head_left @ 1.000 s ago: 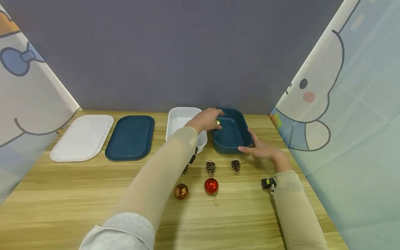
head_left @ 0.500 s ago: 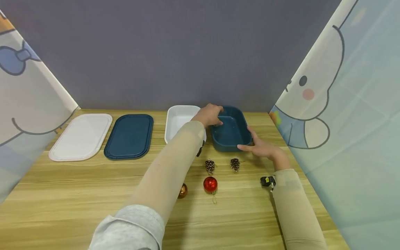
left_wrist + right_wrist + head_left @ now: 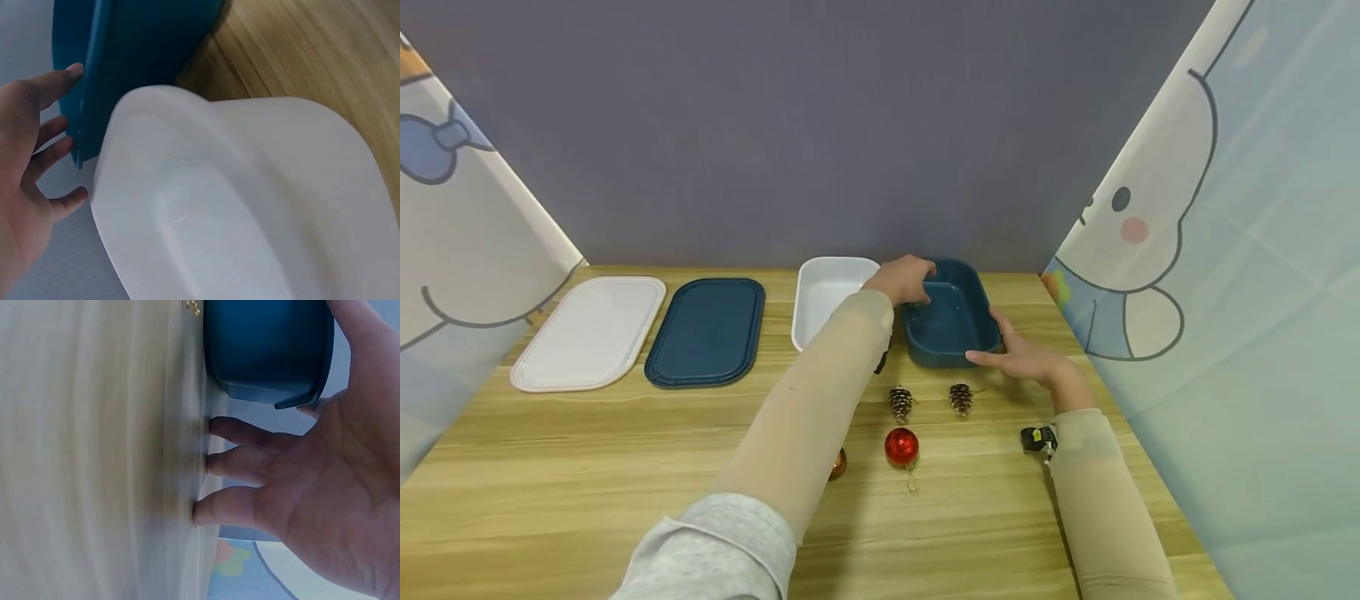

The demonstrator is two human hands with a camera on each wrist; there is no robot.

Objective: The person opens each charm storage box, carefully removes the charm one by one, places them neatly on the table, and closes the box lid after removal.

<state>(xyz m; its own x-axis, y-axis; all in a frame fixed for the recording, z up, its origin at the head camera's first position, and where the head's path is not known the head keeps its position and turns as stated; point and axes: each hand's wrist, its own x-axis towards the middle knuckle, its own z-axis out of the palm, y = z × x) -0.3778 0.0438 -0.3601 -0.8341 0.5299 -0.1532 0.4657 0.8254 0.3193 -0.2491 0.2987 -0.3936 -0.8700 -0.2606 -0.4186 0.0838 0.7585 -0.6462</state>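
Worktop (image 3: 587, 467), far edge: dark-blue rectangular plastic tub (image 3: 951, 323); my left fingers (image 3: 50, 86) spread at rim, right fingers (image 3: 240, 465) splayed at near-right corner, no grip showing. I judge: positioning; next calls for steadiness.

I see the left arm (image 3: 808, 408) stretched forward, the left hand (image 3: 904, 280) loosely curved. The right hand (image 3: 1024, 357) spreads its fingers.

Soft, even light; shadow beside left sleeve (image 3: 808, 400); glint on red bauble (image 3: 902, 447); table (image 3: 94, 456) blurred in right-wrist view.
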